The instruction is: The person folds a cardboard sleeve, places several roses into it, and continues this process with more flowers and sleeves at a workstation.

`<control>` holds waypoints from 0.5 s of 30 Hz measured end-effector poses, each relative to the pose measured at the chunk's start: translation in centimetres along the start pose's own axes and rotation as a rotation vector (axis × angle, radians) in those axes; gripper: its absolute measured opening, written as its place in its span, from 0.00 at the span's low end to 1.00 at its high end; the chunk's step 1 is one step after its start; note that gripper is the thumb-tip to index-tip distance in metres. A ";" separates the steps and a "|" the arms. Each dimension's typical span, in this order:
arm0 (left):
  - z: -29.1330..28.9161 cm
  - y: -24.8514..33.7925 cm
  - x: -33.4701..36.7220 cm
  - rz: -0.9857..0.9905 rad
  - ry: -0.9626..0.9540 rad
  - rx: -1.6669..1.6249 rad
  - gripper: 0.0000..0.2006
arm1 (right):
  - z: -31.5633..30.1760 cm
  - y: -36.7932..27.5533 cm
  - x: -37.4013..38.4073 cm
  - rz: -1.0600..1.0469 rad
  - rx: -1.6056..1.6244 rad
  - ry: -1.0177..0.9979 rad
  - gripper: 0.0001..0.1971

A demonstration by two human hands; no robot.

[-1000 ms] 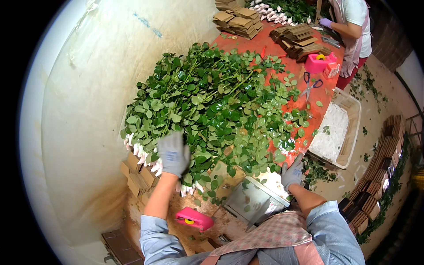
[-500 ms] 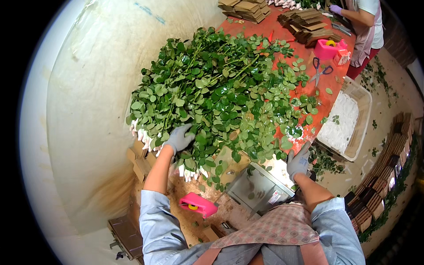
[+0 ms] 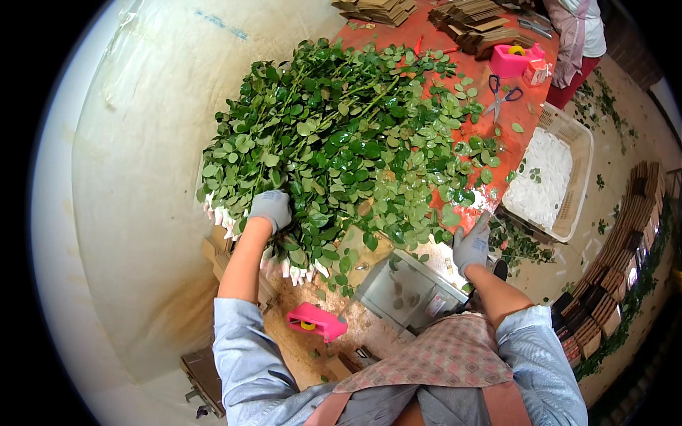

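Note:
A large heap of leafy green rose stems (image 3: 334,149) lies across the table, with white-wrapped flower heads (image 3: 291,270) hanging over its near left edge. My gloved left hand (image 3: 271,210) is closed on stems at the heap's near left side, its fingertips hidden among the leaves. My gloved right hand (image 3: 472,245) rests at the near right table edge, fingers stretched out, holding nothing. Just left of it are a bright wet patch and loose leaves. Below the heap, close to my body, stands a grey translucent box (image 3: 408,291).
A pink tape dispenser (image 3: 316,321) sits below left. On the red table (image 3: 522,117) are scissors (image 3: 499,96), another pink dispenser (image 3: 508,62) and stacked cardboard pieces (image 3: 472,25). A pale crate (image 3: 547,170) with white material stands right; a co-worker (image 3: 572,42) is beyond.
My left hand has closed from a looser, spread pose among the leaves. My right hand stays at the table edge. The whole view has shifted slightly.

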State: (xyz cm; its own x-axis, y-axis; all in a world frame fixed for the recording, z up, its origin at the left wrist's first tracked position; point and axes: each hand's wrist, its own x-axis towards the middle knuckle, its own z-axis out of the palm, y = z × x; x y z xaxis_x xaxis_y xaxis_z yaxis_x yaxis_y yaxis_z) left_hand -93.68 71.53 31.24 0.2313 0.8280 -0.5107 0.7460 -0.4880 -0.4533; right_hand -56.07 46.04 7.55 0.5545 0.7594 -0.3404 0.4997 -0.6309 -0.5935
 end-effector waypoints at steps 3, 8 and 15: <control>-0.1 -0.5 -3.3 0.022 0.173 -0.096 0.11 | -0.7 -0.7 -0.1 0.001 -0.009 0.000 0.45; 2.4 -0.7 -5.4 -0.073 0.130 -0.461 0.22 | -0.9 -1.0 -0.4 0.039 -0.016 -0.006 0.44; 6.6 6.7 -0.4 -0.345 0.152 -0.329 0.51 | -0.4 -0.3 -0.1 0.012 -0.050 -0.004 0.44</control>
State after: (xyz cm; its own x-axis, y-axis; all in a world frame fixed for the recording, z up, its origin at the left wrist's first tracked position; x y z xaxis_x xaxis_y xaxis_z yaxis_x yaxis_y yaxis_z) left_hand -92.87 66.04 23.59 0.0066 0.9686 -0.2486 0.9468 -0.0861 -0.3102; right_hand -56.05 46.09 8.03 0.5576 0.7526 -0.3503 0.5258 -0.6468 -0.5525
